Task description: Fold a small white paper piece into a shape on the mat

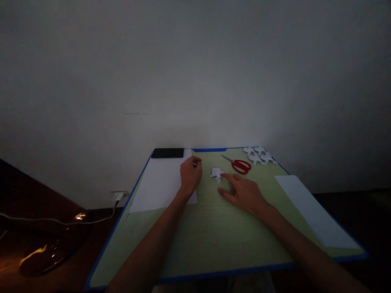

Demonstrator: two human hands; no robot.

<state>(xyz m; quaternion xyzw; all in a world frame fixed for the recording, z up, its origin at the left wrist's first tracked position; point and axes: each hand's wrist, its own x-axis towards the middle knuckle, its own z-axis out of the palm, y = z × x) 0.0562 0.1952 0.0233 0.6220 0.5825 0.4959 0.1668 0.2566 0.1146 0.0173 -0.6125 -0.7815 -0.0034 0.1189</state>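
Note:
A small folded white paper figure point(216, 172) lies on the pale green table point(214, 236), between my hands. My right hand point(244, 193) reaches in from the right with its fingers apart, and the index fingertip touches the figure's right edge. Curled closed, my left hand point(191, 174) rests over the right edge of a large white sheet point(161, 183); what its fingers hold, if anything, cannot be made out. Red-handled scissors point(240, 166) lie just beyond the right hand, blades pointing to the far left.
Several similar folded paper figures point(259, 155) sit together at the far right corner. A black phone-like slab point(168, 153) lies on the sheet's far end. White paper strips point(314, 209) line the right edge. A wall stands behind; a plugged charger point(118, 196) hangs left.

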